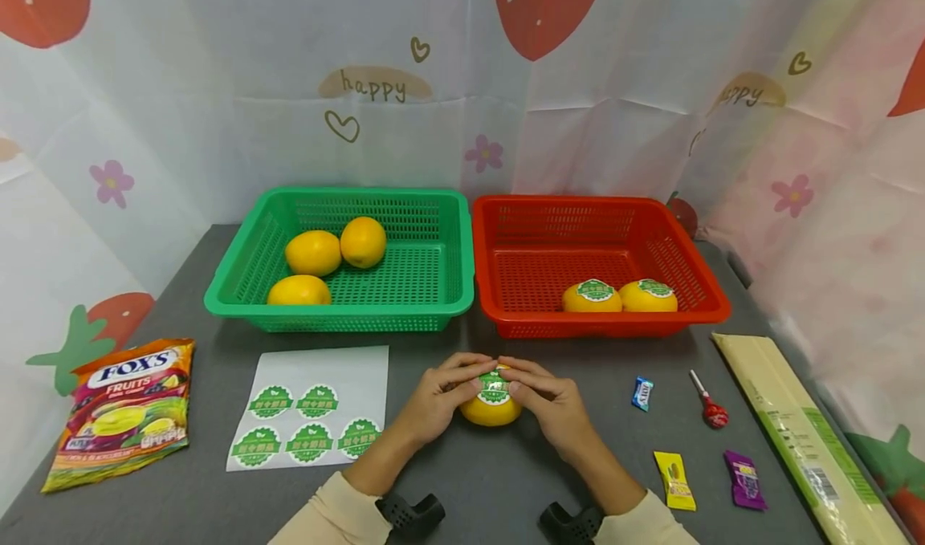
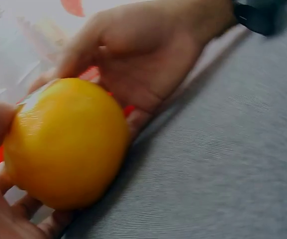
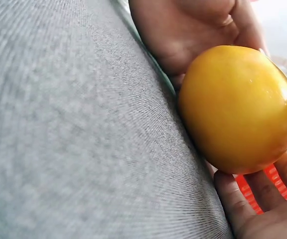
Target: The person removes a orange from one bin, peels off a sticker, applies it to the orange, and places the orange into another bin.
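Both hands hold a yellow lemon [image 1: 491, 413] on the grey table, one from each side. A round green-and-white sticker [image 1: 495, 388] lies on its top. My left hand [image 1: 442, 396] curls round its left side, thumb at the sticker's edge. From the other side my right hand [image 1: 543, 400] grips it, its thumb also at the sticker. In the left wrist view the lemon [image 2: 71, 144] sits between the fingers of both hands. The right wrist view shows its smooth side [image 3: 238, 109] close up, with fingertips round it and the sticker mostly hidden.
A white sheet [image 1: 325, 372] with several green stickers lies left of the hands. Behind stand a green basket [image 1: 340, 318] with three lemons and a red basket [image 1: 607, 326] with two stickered ones. A candy bag [image 1: 126, 416] lies left; small sweets and a long packet [image 1: 809, 433] lie right.
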`<state>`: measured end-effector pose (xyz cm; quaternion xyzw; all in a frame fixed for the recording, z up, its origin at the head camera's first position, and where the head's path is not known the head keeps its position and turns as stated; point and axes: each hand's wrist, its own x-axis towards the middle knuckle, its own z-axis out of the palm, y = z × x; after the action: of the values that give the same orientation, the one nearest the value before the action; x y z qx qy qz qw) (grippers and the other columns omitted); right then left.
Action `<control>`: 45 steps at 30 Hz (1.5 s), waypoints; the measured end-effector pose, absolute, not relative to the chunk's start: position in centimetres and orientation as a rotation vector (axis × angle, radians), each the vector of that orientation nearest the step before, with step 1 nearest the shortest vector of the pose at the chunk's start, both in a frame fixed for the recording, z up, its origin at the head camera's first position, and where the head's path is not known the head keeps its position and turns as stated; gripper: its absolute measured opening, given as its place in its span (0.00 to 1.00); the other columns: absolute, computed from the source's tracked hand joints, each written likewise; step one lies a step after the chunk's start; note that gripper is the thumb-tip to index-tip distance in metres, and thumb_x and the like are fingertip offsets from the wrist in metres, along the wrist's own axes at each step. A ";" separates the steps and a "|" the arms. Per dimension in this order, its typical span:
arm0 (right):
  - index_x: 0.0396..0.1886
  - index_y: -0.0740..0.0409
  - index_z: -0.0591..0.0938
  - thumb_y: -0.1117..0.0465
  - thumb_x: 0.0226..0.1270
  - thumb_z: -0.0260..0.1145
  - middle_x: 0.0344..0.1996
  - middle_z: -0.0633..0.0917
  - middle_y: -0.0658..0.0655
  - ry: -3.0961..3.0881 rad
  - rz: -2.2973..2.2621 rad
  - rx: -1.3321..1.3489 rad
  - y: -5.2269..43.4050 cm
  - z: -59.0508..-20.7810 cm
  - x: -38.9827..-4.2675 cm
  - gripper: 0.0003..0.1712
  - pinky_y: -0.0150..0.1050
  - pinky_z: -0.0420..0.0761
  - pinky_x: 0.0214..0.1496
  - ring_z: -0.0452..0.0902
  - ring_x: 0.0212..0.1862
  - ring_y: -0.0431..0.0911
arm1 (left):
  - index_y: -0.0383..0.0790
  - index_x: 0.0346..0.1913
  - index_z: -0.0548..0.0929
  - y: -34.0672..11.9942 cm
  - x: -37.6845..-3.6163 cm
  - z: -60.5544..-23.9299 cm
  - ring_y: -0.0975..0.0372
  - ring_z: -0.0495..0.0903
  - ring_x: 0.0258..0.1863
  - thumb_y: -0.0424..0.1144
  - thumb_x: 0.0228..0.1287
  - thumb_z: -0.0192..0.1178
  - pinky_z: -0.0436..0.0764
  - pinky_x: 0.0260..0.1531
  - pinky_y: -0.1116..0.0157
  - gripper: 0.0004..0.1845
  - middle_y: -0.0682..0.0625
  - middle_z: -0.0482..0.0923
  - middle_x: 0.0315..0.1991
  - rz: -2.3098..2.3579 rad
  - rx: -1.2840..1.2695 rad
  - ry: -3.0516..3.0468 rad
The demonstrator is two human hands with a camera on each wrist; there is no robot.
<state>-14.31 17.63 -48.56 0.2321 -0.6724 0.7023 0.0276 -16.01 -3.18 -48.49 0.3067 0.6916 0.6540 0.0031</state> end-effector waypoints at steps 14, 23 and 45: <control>0.51 0.74 0.81 0.71 0.69 0.59 0.47 0.82 0.69 -2.085 2.126 0.373 19.0 -47.2 -14.7 0.14 0.41 0.80 0.46 0.81 0.46 0.50 | 0.30 0.59 0.79 -3.2 -16.3 -49.4 0.52 0.72 0.56 0.29 0.69 0.55 0.73 0.52 0.64 0.17 0.41 0.75 0.56 2.028 0.962 2.173; 0.48 0.78 0.80 0.75 0.66 0.60 0.43 0.84 0.64 -1.759 1.797 0.319 26.2 -39.7 -16.1 0.13 0.33 0.79 0.44 0.80 0.42 0.50 | 0.32 0.58 0.80 -2.8 -16.2 -49.6 0.56 0.76 0.50 0.29 0.63 0.62 0.77 0.44 0.65 0.20 0.42 0.74 0.55 2.080 0.872 2.112; 0.68 0.59 0.71 0.53 0.67 0.64 0.73 0.59 0.48 -2.299 1.381 -0.341 35.9 -43.3 -19.5 0.33 0.48 0.56 0.69 0.50 0.73 0.48 | 0.50 0.61 0.78 -4.0 -16.6 -49.0 0.61 0.74 0.51 0.43 0.49 0.76 0.73 0.51 0.61 0.32 0.56 0.74 0.55 1.750 0.952 2.435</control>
<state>-19.54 35.90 -43.29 -0.1232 -0.8301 0.4985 0.2172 -16.56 -3.97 -49.04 0.3027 0.7740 0.5562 -0.0023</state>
